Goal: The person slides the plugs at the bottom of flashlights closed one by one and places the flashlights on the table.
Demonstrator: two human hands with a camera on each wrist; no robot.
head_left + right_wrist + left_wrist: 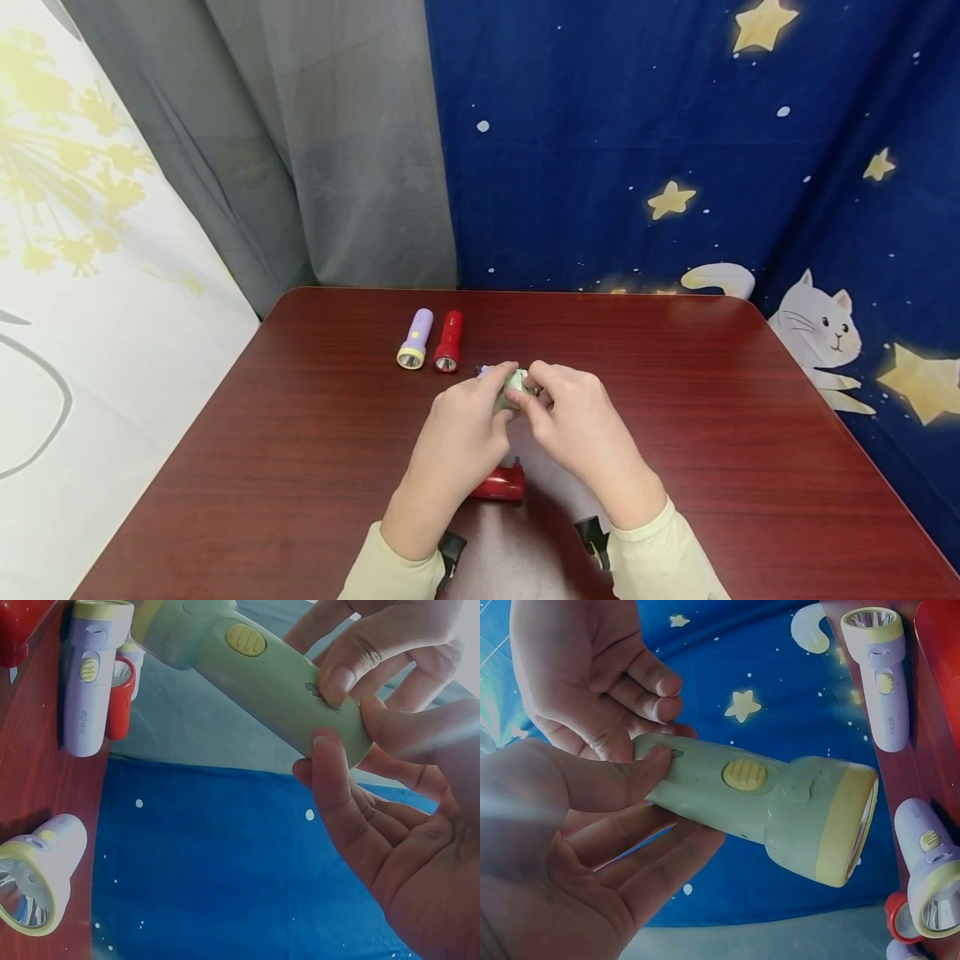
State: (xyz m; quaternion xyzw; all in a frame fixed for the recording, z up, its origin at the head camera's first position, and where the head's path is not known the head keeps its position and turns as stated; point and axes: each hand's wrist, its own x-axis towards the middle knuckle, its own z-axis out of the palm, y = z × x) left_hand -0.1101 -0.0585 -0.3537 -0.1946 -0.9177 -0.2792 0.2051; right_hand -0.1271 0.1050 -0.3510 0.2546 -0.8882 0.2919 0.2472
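A pale green flashlight (705, 780) with a yellow slide switch and a yellow rim is held up between both hands, over the table. My left hand (461, 429) grips its body near the tail, thumb (656, 761) on top and fingers beneath. At the rounded tail end, my right hand (581, 421) pinches it between thumb and fingertips; the right wrist view shows both hands meeting on the green flashlight (270, 694). From the head view most of the flashlight is hidden by the hands.
A purple flashlight (416, 337) and a red flashlight (448, 340) lie at the table's back. More purple flashlights (885, 690) (45, 862) lie near the hands. A glossy red object (502, 485) sits below the hands, partly covered by the left one. Curtains hang behind the table (300, 467).
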